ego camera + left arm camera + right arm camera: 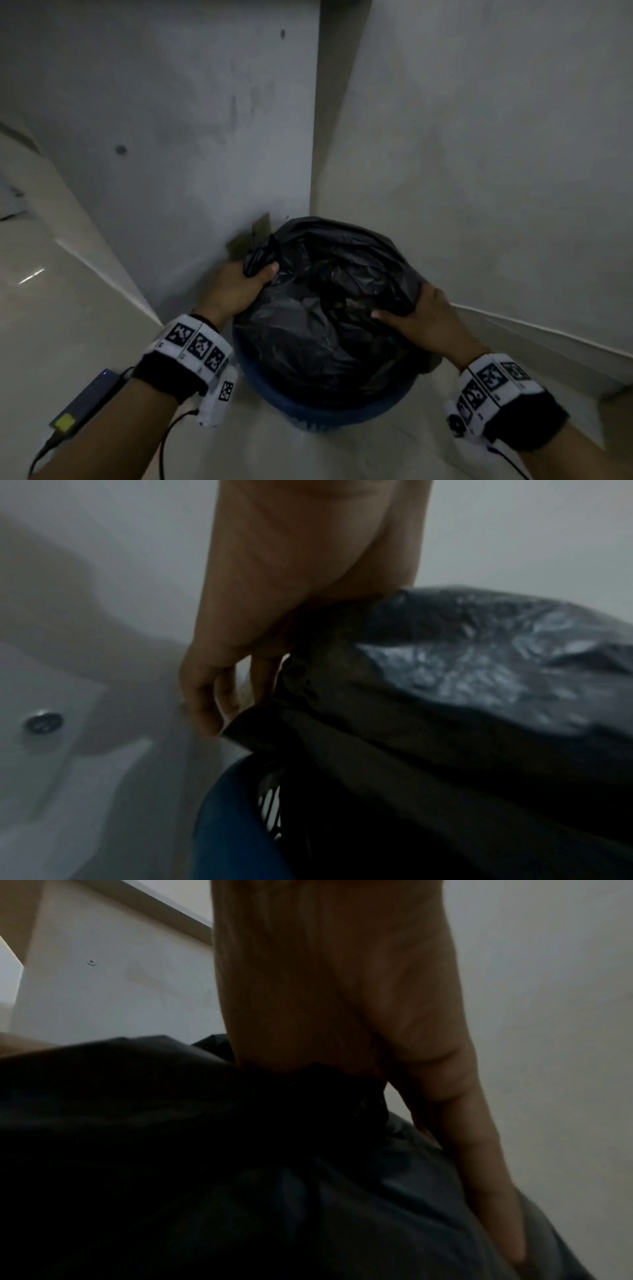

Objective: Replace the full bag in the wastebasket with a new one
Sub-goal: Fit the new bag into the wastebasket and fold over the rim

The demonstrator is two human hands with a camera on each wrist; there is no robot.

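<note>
A full black plastic bag (325,308) bulges out of a blue wastebasket (329,414) standing in a wall corner. My left hand (246,284) grips a gathered fold of the bag's rim at its left side, thumb over the plastic. My right hand (418,315) grips the bag's edge at the right, thumb laid across the top. In the left wrist view the fingers (205,696) curl round the black bag (445,696) above the blue basket wall (232,831). In the right wrist view the hand (342,988) holds bunched black plastic (240,1150). No new bag is in sight.
Grey walls (479,137) meet in a corner right behind the basket. Pale floor tiles (51,308) spread to the left and in front. A small device with a yellow label (85,401) and cables hangs at my left forearm.
</note>
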